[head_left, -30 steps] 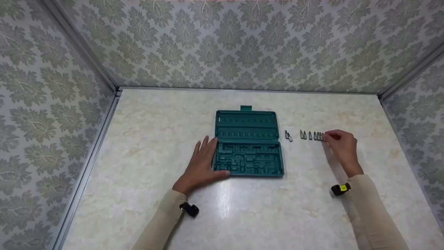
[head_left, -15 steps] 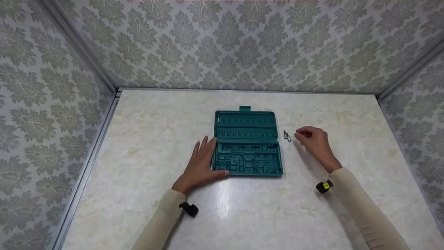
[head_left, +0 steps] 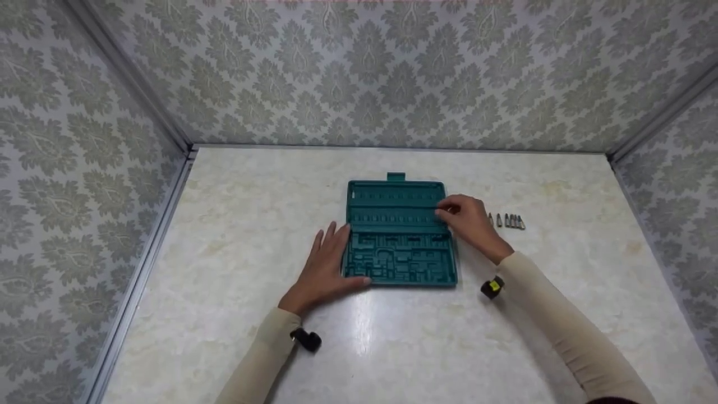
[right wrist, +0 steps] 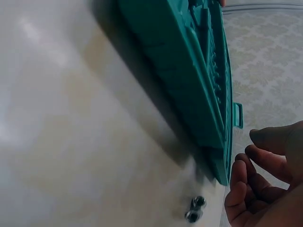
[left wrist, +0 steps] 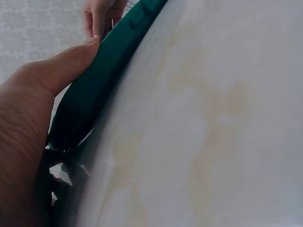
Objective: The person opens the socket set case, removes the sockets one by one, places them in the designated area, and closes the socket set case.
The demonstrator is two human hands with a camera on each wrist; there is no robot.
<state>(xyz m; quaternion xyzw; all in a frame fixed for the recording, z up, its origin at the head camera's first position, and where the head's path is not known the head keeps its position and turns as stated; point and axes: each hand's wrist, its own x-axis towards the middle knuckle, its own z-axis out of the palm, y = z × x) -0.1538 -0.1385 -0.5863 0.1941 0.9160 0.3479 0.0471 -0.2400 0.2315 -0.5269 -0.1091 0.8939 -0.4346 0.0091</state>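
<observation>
An unfolded green plastic case [head_left: 397, 229] with moulded slots lies on the table. My left hand [head_left: 324, 269] rests against its left side, fingers straight, the thumb along the front edge; the left wrist view shows this thumb [left wrist: 73, 61] on the rim. Over the right edge of the raised back half is my right hand [head_left: 465, 219]. Its thumb [right wrist: 272, 139] and index finger stand apart in the right wrist view, with nothing visible between them, other fingers loosely curled. Two small silver sockets [right wrist: 195, 208] lie beside the case, hidden by this hand in the head view.
Right of the hand, several small metal pieces [head_left: 512, 221] stand in a row on the marbled table [head_left: 241, 224]. A small pale piece [head_left: 353, 194] sits in the case's upper left slot. A latch [head_left: 396, 177] sticks out at the back. Patterned walls [head_left: 370, 73] enclose the table.
My right hand has left the right end of the row of metal pieces and moved left to the case's right edge. The left hand stays on the case.
</observation>
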